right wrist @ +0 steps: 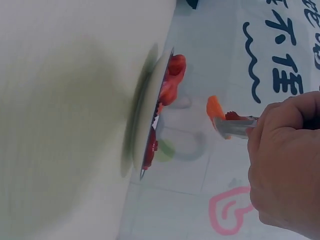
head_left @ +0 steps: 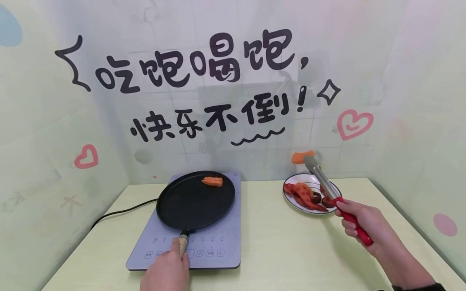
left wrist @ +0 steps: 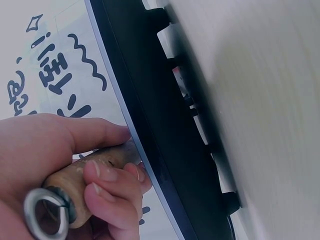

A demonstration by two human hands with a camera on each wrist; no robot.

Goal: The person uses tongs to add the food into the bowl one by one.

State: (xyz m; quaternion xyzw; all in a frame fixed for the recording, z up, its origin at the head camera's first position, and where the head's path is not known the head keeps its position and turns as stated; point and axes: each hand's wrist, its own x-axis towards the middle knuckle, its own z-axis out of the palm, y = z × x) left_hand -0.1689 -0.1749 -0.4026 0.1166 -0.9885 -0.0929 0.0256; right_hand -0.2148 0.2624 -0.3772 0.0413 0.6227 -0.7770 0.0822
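My left hand (head_left: 166, 271) grips the wooden handle (left wrist: 75, 185) of a black round frying pan (head_left: 193, 206), and the metal ring at its end shows in the left wrist view. One orange food piece (head_left: 212, 181) lies in the pan near its far right rim. In my right hand (head_left: 365, 226) are red-handled metal tongs (head_left: 325, 181), pointing up and to the left. Another orange piece (head_left: 299, 157) is between the tong tips, above the plate's far side. Below it, a white plate (head_left: 299, 207) with a dark rim line carries red, bacon-like strips (head_left: 303, 196) and dark round pieces.
Under the pan is a flat induction cooker (head_left: 233, 226) with touch buttons along its front. Its black cable (head_left: 125, 210) runs left over the pale table (head_left: 276, 250). Printed walls (head_left: 218, 161) close off the back and both sides.
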